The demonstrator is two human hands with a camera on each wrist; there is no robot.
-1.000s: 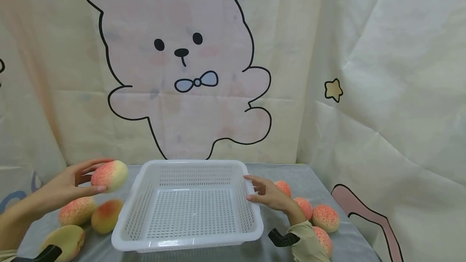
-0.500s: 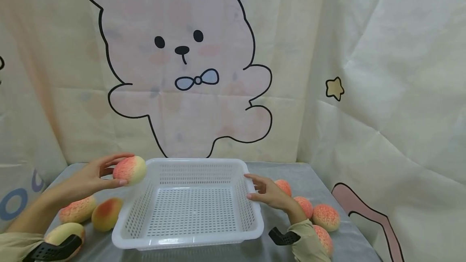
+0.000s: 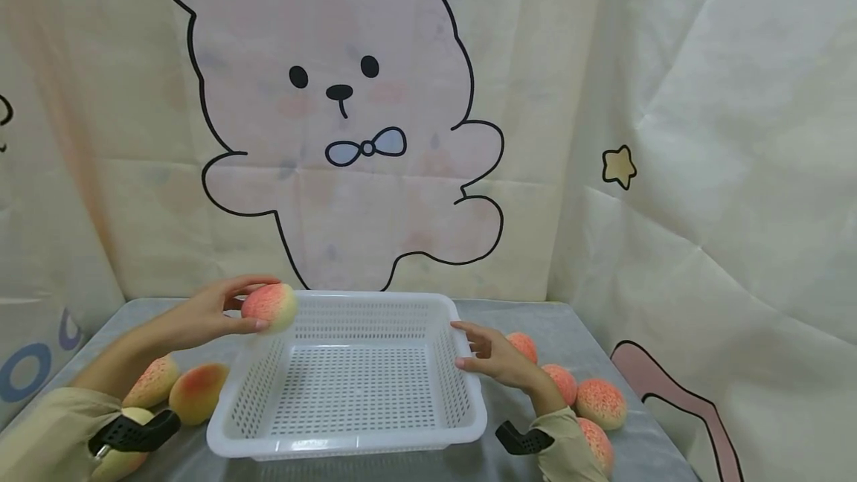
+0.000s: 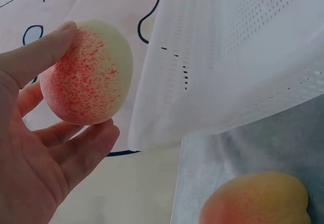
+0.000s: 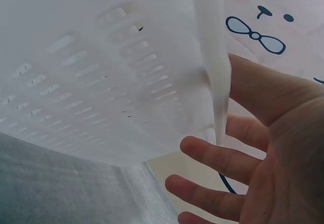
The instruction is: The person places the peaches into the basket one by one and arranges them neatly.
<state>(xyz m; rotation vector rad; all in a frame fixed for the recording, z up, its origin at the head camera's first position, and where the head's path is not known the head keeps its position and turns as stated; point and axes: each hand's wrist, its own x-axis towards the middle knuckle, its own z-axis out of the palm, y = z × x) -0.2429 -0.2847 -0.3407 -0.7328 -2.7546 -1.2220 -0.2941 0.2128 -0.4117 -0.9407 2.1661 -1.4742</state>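
A red-and-cream peach [image 3: 270, 308] is gripped by my left hand [image 3: 213, 311], thumb on one side and fingertips on the other. It hovers at the far left corner of a white plastic basket [image 3: 348, 443], whose perforated floor is bare. In the left wrist view the peach [image 4: 88, 75] is close by the basket's outer wall [image 4: 169, 82]. My right hand [image 3: 498, 358] holds the basket's right rim. Seen from the right wrist, the rim [image 5: 215, 72] passes between the thumb and the fingers [image 5: 223, 158].
Left of the basket lie an orange-yellow fruit [image 3: 198, 393], a speckled peach [image 3: 154, 381] and a yellowish fruit [image 3: 119, 461] partly behind the left sleeve. Several reddish peaches [image 3: 600, 403] lie right of the basket on the grey tablecloth [image 3: 643, 445]. A printed curtain [image 3: 522, 244] hangs behind.
My left hand has carried the peach rightward, from beside the basket to its far left corner. The right hand stays on the rim, and the basket has hardly moved.
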